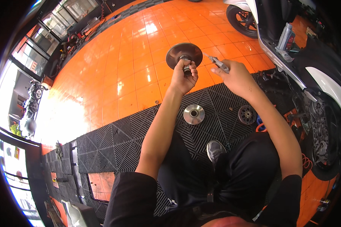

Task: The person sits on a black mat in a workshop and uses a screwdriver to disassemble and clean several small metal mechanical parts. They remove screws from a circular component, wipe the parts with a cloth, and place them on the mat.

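My left hand [183,78] is closed around the short hub of a dark metal pulley disc [176,53], a dished scooter drive part, held up over the orange tiles. In my right hand [235,77] is a grey air blow gun [220,65]. Its thin nozzle points at the disc's right rim, a small distance away from it. Below, on the black mat, lies a shiny silver pulley half [194,114] with a hole in its middle. To the right of that rests a round metal part with holes [247,114].
A white-and-black scooter [291,68] stands along the right, its engine side [320,140] exposed. An oil bottle [286,37] stands on it. An orange coiled hose [307,162] hangs low at the right. Black ribbed mats [113,140] border the orange tiled floor [113,64]. Another motorcycle [32,106] is far left.
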Available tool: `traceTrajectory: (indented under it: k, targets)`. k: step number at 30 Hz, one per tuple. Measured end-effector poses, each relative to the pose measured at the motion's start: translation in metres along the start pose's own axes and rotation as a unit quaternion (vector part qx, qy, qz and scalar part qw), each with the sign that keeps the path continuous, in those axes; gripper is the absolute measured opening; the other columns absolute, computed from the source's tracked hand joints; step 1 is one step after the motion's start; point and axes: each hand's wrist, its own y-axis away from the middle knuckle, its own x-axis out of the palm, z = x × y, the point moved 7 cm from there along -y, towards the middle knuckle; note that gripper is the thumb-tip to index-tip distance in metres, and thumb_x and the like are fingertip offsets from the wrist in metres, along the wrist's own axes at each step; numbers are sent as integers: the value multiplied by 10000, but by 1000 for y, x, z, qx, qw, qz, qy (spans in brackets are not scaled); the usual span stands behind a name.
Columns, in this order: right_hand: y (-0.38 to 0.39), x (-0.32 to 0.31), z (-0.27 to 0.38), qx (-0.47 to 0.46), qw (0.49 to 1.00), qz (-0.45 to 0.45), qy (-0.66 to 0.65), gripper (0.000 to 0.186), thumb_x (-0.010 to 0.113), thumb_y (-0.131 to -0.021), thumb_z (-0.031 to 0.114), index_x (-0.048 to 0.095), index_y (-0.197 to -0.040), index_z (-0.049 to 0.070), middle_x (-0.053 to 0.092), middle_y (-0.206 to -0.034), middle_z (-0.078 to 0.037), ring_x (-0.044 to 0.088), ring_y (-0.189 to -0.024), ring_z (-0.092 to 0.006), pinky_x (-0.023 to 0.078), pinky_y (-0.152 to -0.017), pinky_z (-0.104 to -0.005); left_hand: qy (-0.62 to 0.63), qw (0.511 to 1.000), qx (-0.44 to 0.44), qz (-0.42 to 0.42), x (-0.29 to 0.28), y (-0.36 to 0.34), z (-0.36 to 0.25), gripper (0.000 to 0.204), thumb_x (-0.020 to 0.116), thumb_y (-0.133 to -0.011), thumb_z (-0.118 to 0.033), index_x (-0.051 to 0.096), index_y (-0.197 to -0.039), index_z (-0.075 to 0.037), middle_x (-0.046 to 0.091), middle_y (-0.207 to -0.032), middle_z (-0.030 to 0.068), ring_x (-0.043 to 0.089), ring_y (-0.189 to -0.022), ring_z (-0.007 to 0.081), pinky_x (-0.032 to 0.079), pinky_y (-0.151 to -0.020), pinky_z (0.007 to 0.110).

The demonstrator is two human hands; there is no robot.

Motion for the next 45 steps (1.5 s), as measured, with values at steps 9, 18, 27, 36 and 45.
traceTrajectory:
  k: [9, 18, 27, 36, 45]
  targets:
    - [-1, -2, 5, -3, 999, -29, 15, 407, 635, -933, 419, 666, -915, 14, 665, -752, -178, 665, -741, -340, 501, -693, -450, 75, 996, -13, 55, 3, -7, -1, 121, 566, -867, -177, 565, -882, -57, 514, -645, -34, 485, -549, 86, 442, -526, 220]
    - [-1, 16, -7, -45, 998, 8, -36, 374, 665, -932, 347, 652, -884, -24, 515, -586, -79, 494, -547, -186, 397, -568, -369, 231, 957, -52, 167, 6, -5, -7, 73, 565, -861, -152, 555, -856, -80, 474, -623, -65, 445, -520, 52, 391, -508, 203]
    - [-5, 20, -14, -11, 998, 38, -55, 398, 677, -909, 399, 682, -907, 1, 611, -639, -123, 580, -585, -237, 451, -599, -387, 326, 897, -100, 281, 18, 5, -14, 70, 575, -867, -142, 572, -858, -72, 477, -593, -70, 457, -499, 42, 393, -500, 199]
    - [-4, 19, -5, -28, 998, 0, -48, 395, 678, -912, 409, 659, -863, 18, 573, -615, -116, 552, -571, -221, 434, -583, -388, 245, 922, -98, 285, 24, 10, -11, 100, 563, -875, -171, 561, -870, -72, 476, -610, -60, 441, -497, 50, 376, -491, 200]
    - [1, 9, 9, -51, 999, 10, -16, 433, 672, -910, 446, 654, -866, 16, 570, -621, -120, 572, -586, -239, 448, -602, -379, -332, 938, 68, -71, -13, -1, -10, 204, 549, -906, -232, 563, -951, -33, 568, -694, 67, 526, -542, 150, 426, -508, 278]
